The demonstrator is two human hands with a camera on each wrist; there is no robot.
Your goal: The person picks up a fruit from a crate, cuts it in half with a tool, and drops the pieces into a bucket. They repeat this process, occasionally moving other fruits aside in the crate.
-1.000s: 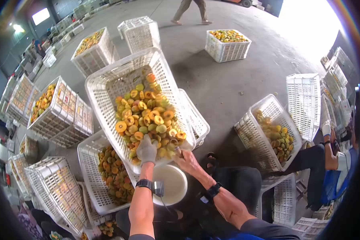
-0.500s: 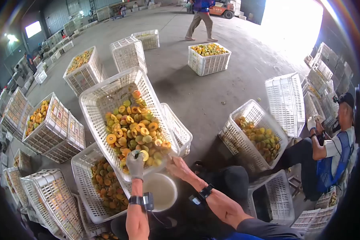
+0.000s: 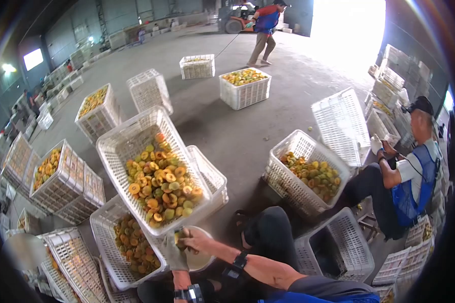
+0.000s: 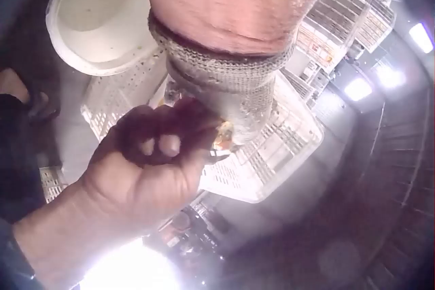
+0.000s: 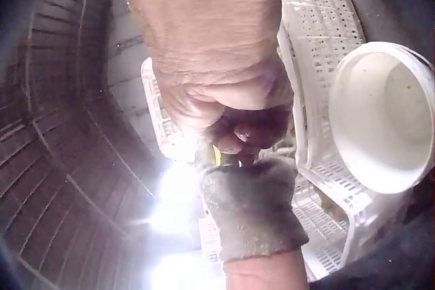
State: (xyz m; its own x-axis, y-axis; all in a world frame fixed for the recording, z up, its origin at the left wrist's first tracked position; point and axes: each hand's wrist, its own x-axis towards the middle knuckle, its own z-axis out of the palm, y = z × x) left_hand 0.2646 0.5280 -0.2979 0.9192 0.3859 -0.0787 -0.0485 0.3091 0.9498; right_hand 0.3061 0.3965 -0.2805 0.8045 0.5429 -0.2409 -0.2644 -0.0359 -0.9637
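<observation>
In the head view my gloved left hand (image 3: pixel 175 255) holds a small yellow-green peach (image 3: pixel 179 235) over the near rim of a tilted white crate (image 3: pixel 130 124). The crate contains many halved peaches (image 3: pixel 162 177), several with hollow centres. My bare right hand (image 3: pixel 201 240) comes in from the right and meets the left at the fruit, fingers curled. Its ring-ended metal tool is hidden by the fingers now. Both wrist views show the hands together, with a sliver of orange-yellow flesh between them. Just below them stands a white bucket (image 5: pixel 370 123), partly covered by my right forearm.
A second crate of peach halves (image 3: pixel 131 242) sits under the tilted one, at its left. To my right stand another part-filled crate (image 3: pixel 287 183) and a seated person (image 3: pixel 417 166). Farther off, a walking person (image 3: pixel 265 30) pulls a crate (image 3: pixel 197 69) by a rod; a forklift (image 3: pixel 235 24) stands behind.
My left hand has picked a peach from the pile and drawn it back toward me. The right hand has moved left to meet it. The head view has tilted upward, and the walking person shows fully.
</observation>
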